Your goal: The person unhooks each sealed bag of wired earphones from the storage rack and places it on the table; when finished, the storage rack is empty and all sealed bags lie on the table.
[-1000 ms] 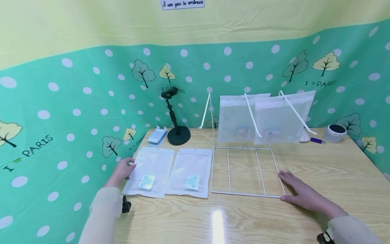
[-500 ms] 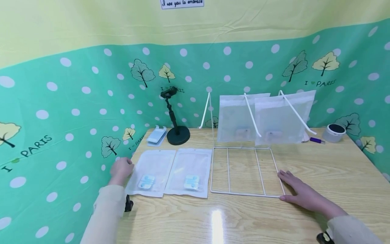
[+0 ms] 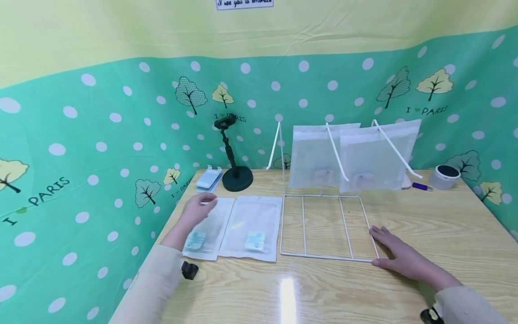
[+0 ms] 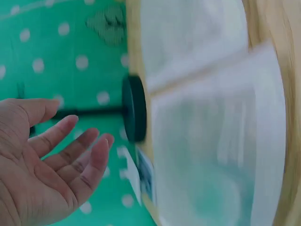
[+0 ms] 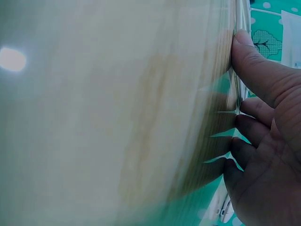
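The white wire rack [image 3: 325, 227] with its flat rectangular grid base lies on the light wooden table [image 3: 425, 234], and everything else is placed from it. The right hand [image 3: 398, 257] lies flat on the table at the rack's near right corner, fingers straight and spread, its fingertips [image 5: 244, 40] touching the wire edge; it holds nothing. Just left of the rack lie two clear plastic packets side by side, each with a small pale blue item inside. The nearer packet [image 3: 253, 227] almost touches the rack's left edge, and the farther packet [image 3: 206, 227] lies beyond it. The left hand [image 3: 197, 211] hovers over the farther packet's upper part, fingers relaxed and loosely extended, gripping nothing [image 4: 51, 165]; whether it touches the packet cannot be told. Behind the rack's base, two more frosted packets [image 3: 356, 155] hang on its upright white prongs. Behind the left packets stands a black phone stand with a round base [image 3: 236, 177].
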`<action>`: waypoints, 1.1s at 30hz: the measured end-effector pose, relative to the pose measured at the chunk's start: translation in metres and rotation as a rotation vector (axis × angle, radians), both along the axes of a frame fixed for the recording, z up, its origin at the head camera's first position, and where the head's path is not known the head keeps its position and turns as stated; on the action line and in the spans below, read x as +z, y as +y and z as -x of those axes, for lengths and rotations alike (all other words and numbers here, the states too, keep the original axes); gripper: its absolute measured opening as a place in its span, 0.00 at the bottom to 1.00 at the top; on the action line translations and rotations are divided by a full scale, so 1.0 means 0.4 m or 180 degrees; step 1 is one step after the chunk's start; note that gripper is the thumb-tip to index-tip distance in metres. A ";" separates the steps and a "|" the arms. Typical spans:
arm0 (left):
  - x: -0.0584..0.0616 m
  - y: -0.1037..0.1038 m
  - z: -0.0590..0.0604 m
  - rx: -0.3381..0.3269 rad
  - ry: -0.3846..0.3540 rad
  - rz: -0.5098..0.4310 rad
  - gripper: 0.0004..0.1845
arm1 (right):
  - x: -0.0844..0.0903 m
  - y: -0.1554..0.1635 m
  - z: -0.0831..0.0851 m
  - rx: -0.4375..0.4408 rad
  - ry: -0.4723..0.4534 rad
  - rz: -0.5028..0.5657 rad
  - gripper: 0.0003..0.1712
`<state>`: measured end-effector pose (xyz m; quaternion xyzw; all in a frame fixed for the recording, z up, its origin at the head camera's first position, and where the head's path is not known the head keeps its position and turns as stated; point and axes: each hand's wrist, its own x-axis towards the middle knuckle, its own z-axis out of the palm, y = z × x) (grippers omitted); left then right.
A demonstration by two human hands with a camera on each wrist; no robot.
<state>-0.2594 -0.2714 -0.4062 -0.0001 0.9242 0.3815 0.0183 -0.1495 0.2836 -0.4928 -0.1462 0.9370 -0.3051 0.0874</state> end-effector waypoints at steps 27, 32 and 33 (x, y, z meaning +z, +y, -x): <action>-0.124 0.398 -0.119 -0.2235 0.0592 0.1952 0.37 | 0.001 -0.003 0.008 -0.0055 -0.0155 -0.0036 0.54; -0.128 0.406 -0.120 -0.2195 0.0616 0.2085 0.38 | 0.000 -0.002 0.007 -0.0039 -0.0106 -0.0059 0.53; -0.128 0.407 -0.121 -0.2182 0.0610 0.2097 0.38 | 0.001 -0.002 0.006 -0.0046 -0.0112 -0.0065 0.53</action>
